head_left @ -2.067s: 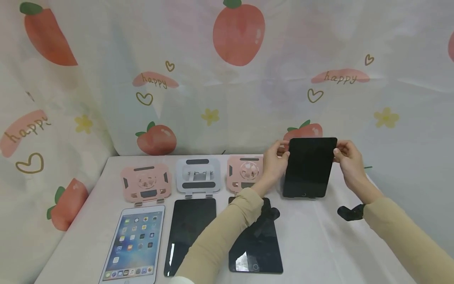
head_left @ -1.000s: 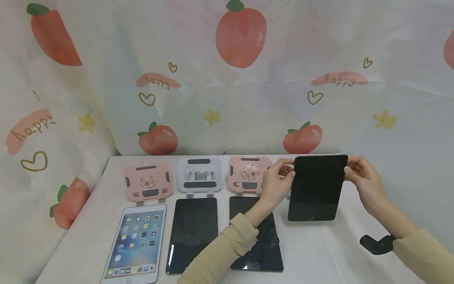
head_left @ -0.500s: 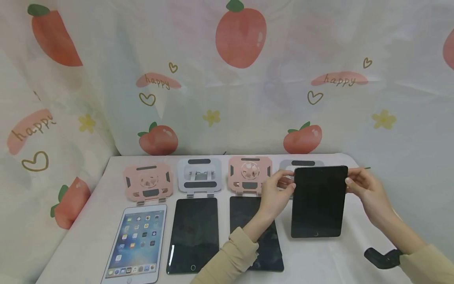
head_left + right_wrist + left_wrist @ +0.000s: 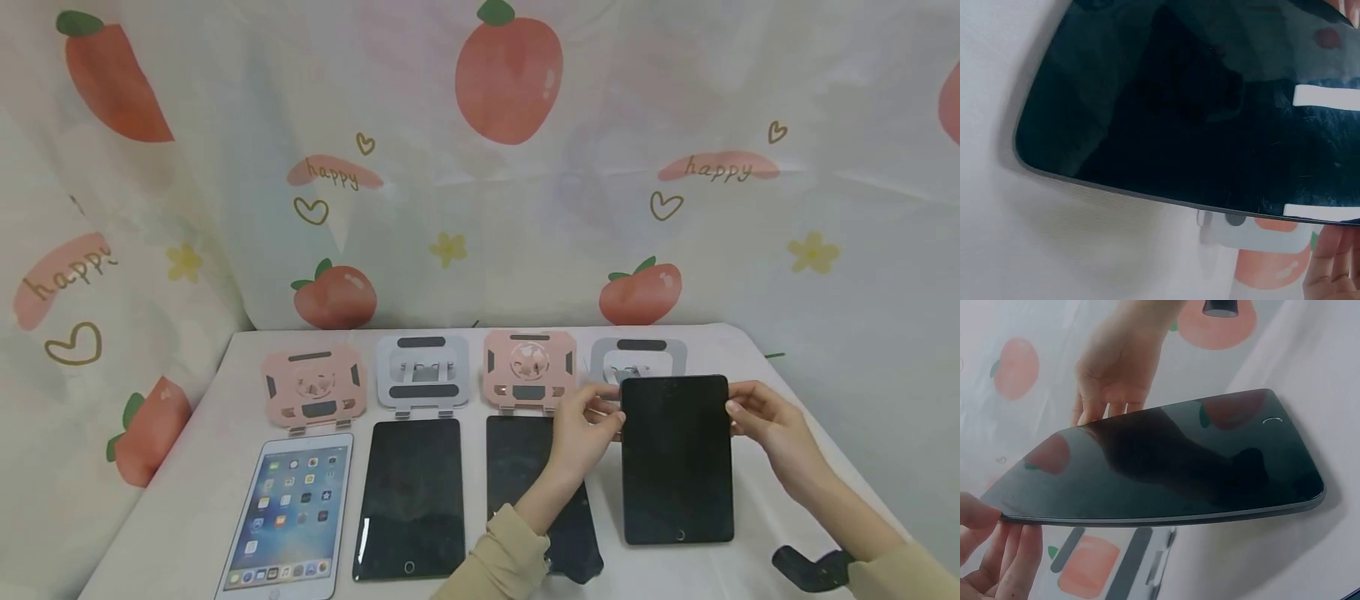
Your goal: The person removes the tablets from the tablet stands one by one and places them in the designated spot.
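Note:
Both hands hold a black tablet [image 4: 677, 462] by its upper side edges, screen toward me. My left hand [image 4: 583, 433] pinches the left edge, thumb in front and fingers behind. On the opposite edge my right hand [image 4: 767, 425] pinches in the same way. In the left wrist view the tablet [image 4: 1197, 462] slants, its home-button end near the white table. Behind it, a grey-blue tablet stand [image 4: 678, 354] is partly hidden. The left forearm covers part of another black tablet [image 4: 517, 458] lying on the table.
To the left lie a black tablet [image 4: 412, 492] and a white tablet [image 4: 288, 508] with a lit screen. Along the back stand a pink stand [image 4: 281, 387], a light blue stand [image 4: 459, 375] and a second pink stand [image 4: 491, 358]. A printed cloth [image 4: 525, 225] hangs behind the table.
Both hands have brought the black tablet away from the rightmost stand, toward me and down. That stand's top has come into view behind it. The other tablets and stands have not moved.

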